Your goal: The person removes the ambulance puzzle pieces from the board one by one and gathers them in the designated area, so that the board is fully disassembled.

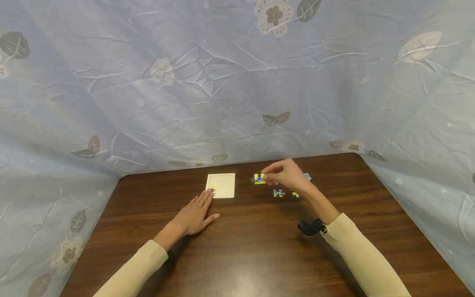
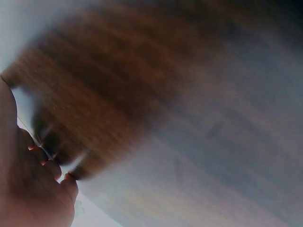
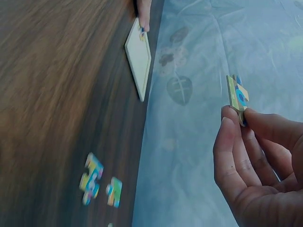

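Note:
Between thumb and fingers, my right hand (image 1: 287,175) pinches a yellow and blue jigsaw piece (image 1: 259,178), raised off the table in the right wrist view. A pale square puzzle tray (image 1: 224,185) lies to its left. My left hand (image 1: 194,214) rests flat with its fingertips at the tray's lower left corner, touching a small yellow and purple piece (image 1: 212,190) there and partly covering it. In the left wrist view, the left hand (image 2: 38,189) appears at the edge, and the tray's inside is hidden.
Loose jigsaw pieces lie below and behind the right hand, among them a multicoloured piece (image 1: 278,193) and a blue piece (image 1: 307,176). The brown wooden table (image 1: 237,247) ends at a pale blue patterned cloth (image 1: 208,103) hanging behind and at the sides.

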Tool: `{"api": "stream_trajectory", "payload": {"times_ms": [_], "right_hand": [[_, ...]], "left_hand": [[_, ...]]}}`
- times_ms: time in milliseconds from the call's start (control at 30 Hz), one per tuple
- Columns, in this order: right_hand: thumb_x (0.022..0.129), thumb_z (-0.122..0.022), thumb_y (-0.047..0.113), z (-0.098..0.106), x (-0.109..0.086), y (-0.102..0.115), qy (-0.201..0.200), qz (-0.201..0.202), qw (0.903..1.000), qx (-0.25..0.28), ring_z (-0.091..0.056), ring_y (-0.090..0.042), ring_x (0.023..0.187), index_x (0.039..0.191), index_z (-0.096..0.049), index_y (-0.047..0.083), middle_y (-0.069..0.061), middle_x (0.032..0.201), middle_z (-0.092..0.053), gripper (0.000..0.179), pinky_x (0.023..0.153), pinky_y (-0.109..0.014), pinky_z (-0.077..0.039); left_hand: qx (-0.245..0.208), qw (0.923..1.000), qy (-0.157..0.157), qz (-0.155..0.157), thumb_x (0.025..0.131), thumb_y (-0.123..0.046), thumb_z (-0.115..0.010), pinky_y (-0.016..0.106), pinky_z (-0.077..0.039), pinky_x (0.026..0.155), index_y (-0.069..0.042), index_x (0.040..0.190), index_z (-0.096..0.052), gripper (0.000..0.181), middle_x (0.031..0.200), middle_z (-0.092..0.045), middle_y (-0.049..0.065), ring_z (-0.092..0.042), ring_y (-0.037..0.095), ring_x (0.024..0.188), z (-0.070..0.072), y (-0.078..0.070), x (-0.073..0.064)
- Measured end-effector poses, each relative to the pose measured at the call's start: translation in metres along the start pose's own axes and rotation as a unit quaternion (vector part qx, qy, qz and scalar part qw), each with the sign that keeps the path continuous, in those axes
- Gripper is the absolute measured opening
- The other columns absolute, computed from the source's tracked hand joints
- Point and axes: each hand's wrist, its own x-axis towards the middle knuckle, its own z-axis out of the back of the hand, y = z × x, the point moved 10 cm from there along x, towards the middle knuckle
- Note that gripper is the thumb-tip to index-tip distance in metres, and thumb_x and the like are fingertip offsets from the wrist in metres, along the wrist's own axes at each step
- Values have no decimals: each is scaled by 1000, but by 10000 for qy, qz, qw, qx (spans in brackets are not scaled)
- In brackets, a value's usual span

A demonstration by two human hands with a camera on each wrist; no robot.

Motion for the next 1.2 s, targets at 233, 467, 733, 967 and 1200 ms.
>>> {"api": "stream_trajectory", "payload": {"times_ms": [233,467,733,967,1200], "right_hand": [[96,-77,14,19,-19,-26,58,-209,9997,86,-80,-34,93,113,-79,1,-19,112,-79,22,85,-45,-67],[97,-77,14,35,-35,-47,-6,-362,9993,-90,-79,-37,97,113,-80,2,-17,110,-80,20,89,-49,-66],[97,-76,12,51,-48,-75,-18,-579,9982,-165,-78,-38,97,114,-77,-6,-20,110,-79,25,87,-46,-66],[97,-78,18,62,-57,-98,-128,-836,9935,-757,-77,-29,98,113,-80,3,-12,106,-81,22,88,-44,-65],[97,-76,19,65,-66,-111,7,-869,9919,-926,-75,-25,95,111,-81,3,-12,104,-82,22,82,-40,-63]], "left_hand": [[-36,10000,42,69,110,-62,-34,56,-23,133,0,168,-14,87,178,-6,19,-14,37,166,-4,-1,-3],[-73,9999,-61,61,110,-61,-35,56,-22,134,0,168,-14,86,178,-7,18,-13,36,166,-3,-2,-4],[-33,10000,4,87,110,-63,-33,55,-22,134,-1,168,-12,87,178,-5,17,-12,35,166,-4,-1,-3],[2,9999,-9,108,110,-62,-33,55,-22,134,-1,168,-13,87,178,-5,18,-12,35,166,-3,1,-2],[19,10000,20,75,110,-62,-34,55,-22,134,-1,168,-14,87,178,-6,18,-13,35,166,-2,-2,0]]}}
